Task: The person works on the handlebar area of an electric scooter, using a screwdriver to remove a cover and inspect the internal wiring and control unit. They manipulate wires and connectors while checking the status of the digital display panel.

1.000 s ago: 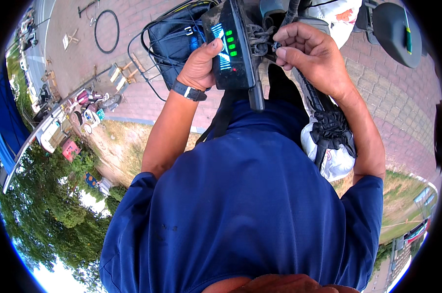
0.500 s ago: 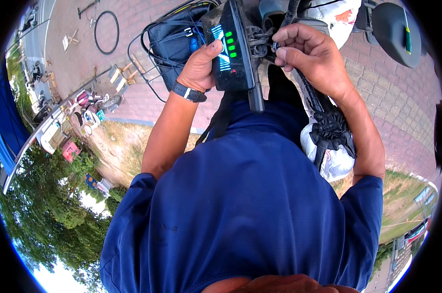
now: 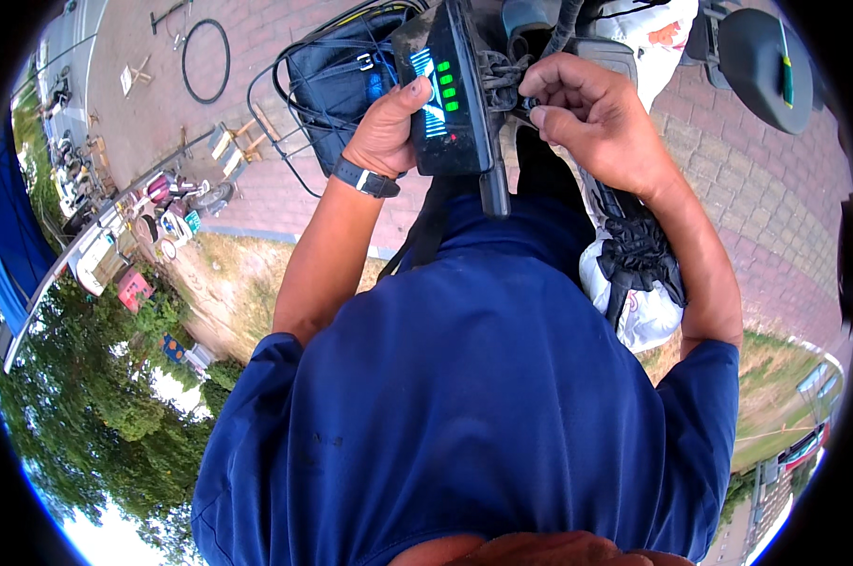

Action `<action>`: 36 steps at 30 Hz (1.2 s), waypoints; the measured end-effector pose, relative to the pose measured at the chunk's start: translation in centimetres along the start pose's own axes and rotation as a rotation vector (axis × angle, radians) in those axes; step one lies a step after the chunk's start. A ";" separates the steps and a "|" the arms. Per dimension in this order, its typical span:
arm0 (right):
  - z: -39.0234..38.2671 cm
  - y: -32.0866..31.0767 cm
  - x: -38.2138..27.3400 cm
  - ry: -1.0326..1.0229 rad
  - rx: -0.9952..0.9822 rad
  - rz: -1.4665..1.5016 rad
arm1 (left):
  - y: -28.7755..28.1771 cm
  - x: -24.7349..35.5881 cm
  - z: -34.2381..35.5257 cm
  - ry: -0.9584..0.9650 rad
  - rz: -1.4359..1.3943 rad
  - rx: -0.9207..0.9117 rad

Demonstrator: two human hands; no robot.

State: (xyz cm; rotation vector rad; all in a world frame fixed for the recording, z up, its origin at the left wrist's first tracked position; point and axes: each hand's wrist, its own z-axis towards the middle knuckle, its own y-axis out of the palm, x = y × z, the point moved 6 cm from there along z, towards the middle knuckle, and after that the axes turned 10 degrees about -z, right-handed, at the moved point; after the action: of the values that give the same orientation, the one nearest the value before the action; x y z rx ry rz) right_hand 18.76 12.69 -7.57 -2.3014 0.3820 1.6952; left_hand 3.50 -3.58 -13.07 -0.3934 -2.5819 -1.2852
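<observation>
Pinching with your right hand [image 3: 596, 123]: thumb and forefinger meet on a small dark piece [image 3: 530, 103] just right of the black display unit [image 3: 455, 141], beside its dark cables [image 3: 505, 75]. Remaining fingers curled. What the piece is, cannot tell. Your left hand [image 3: 386, 127] grasps the unit at its left edge, thumb on the face; the fingers behind are hidden.

Unit sits ahead of your trunk, face up toward you, tilted slightly. Step in hand, by judgement: fine fingertip work on the cabling. Next move probably calls for a steady left hold and a light pinch, no tug on the cables.

Writing: unit's face carries a blue-and-white striped graphic, green lit blocks and a small red light; no lettering clear on it. Blue sheet [image 3: 16, 222], far left of the unit, bears pale lettering, partly cut off.

Further out: black bag [image 3: 327, 90] just left of the unit, white bag [image 3: 657, 38] with an orange-red print to its right, thin black ring [image 3: 207, 61] on paving well to its left.
</observation>
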 end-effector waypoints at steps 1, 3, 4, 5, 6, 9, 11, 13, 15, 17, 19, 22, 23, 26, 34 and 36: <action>0.0 0.1 -0.1 0.000 -0.004 -0.041 | 0.1 0.0 -0.1 0.000 -0.006 -0.005; 0.0 0.0 -0.5 -0.010 -0.028 -0.119 | 0.4 0.2 -0.1 0.001 -0.017 -0.015; 0.0 0.0 -0.6 -0.016 -0.041 -0.157 | 0.4 0.3 -0.2 0.004 -0.016 -0.016; 0.0 0.1 -0.8 -0.038 -0.044 -0.155 | 0.4 0.3 -0.2 0.007 -0.014 -0.017; -0.1 0.2 -1.0 -0.060 -0.045 -0.152 | 0.4 0.3 -0.1 0.009 -0.012 -0.019; 0.2 0.2 -1.4 -0.095 -0.019 -0.144 | 0.2 0.1 -0.1 0.007 -0.028 -0.037; 0.2 -0.1 -1.5 -0.100 0.035 -0.149 | 0.1 0.1 -0.1 -0.006 -0.032 -0.030; 0.3 -0.4 -1.6 -0.105 0.107 -0.162 | 0.0 0.2 -0.1 0.002 -0.024 -0.021; -0.2 -0.2 -1.3 -0.065 0.027 -0.129 | -0.1 0.1 0.0 0.019 -0.005 -0.014; -0.4 0.3 -0.7 -0.058 -0.025 -0.052 | 0.3 0.2 0.0 0.007 -0.016 -0.026; -0.1 0.0 -0.7 -0.023 0.023 -0.005 | 0.2 0.1 -0.2 0.000 -0.020 -0.025; 0.0 -0.2 -0.4 0.002 0.050 0.050 | -0.1 0.0 0.1 -0.016 -0.008 -0.026; 0.0 -0.3 -0.3 0.023 0.052 0.063 | -0.1 0.1 0.2 -0.024 -0.007 -0.033; 0.0 -0.1 -0.2 0.076 0.046 0.091 | 0.0 -0.2 -0.1 -0.019 -0.007 -0.028; 0.4 -0.4 0.0 0.082 0.035 0.102 | 0.2 0.1 0.1 -0.011 -0.007 -0.033; 0.3 -0.3 0.2 0.092 0.033 0.105 | 0.3 0.0 0.0 -0.007 -0.010 -0.031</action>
State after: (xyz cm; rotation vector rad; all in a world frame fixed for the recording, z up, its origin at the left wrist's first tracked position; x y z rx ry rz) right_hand 18.69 13.10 -7.78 -2.3802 0.5544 1.6201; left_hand 3.61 -3.42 -12.81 -0.3917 -2.5762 -1.3307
